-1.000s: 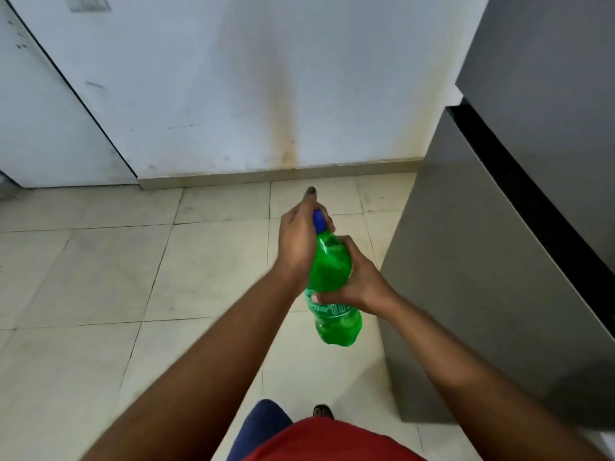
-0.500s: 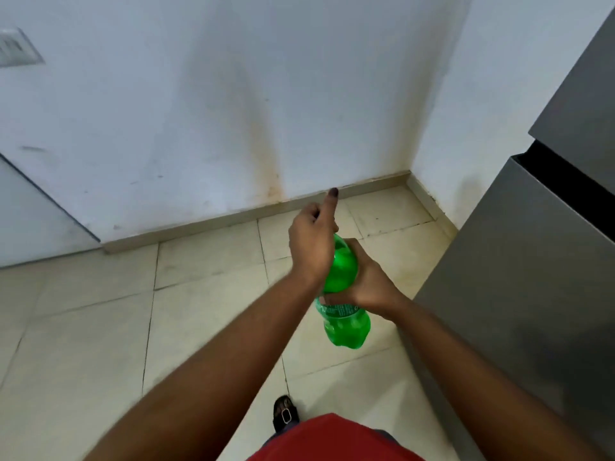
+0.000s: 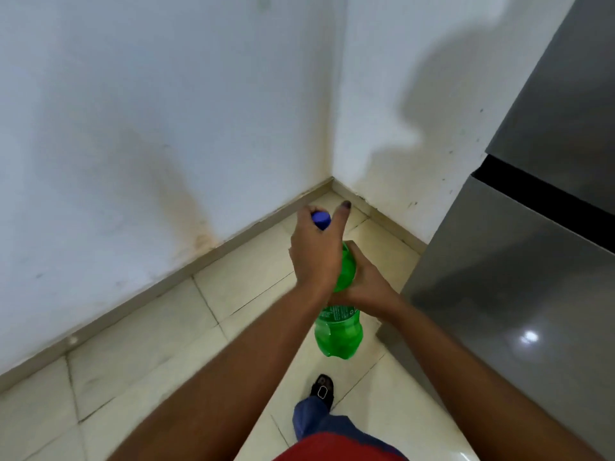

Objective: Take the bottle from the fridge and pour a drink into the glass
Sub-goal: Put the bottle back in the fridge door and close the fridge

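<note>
- Right hand (image 3: 364,287) is wrapped around the middle of the green translucent plastic soda bottle (image 3: 339,337), gripping it just above the printed label band, fingers closed around the body.
- The bottle hangs in the air in front of the person, upright with a slight tilt, its lobed base below both hands and well above the pale cream tiled floor (image 3: 139,354).
- Left hand (image 3: 316,251) sits over the top of the bottle, directly above and touching the right hand, so the neck is hidden behind it.
- That left hand pinches a small round blue plastic cap (image 3: 321,219) at its far end, with the index finger stretched out straight beside the cap.
- Whether the cap sits on the bottle's mouth or is lifted off it, I cannot tell; the left hand covers that joint.
- To the right of both hands stands the tall grey metallic fridge (image 3: 519,294), doors shut, a dark seam dividing upper from lower door.
- Beyond the hands, the stained white plaster walls (image 3: 166,128) meet in a corner, a beige skirting strip running along the floor.
- Below the bottle, close to the body, a foot in a black buckled sandal (image 3: 322,390) is planted on the tiles, with a blue trouser leg and a red shirt hem at the bottom edge.
</note>
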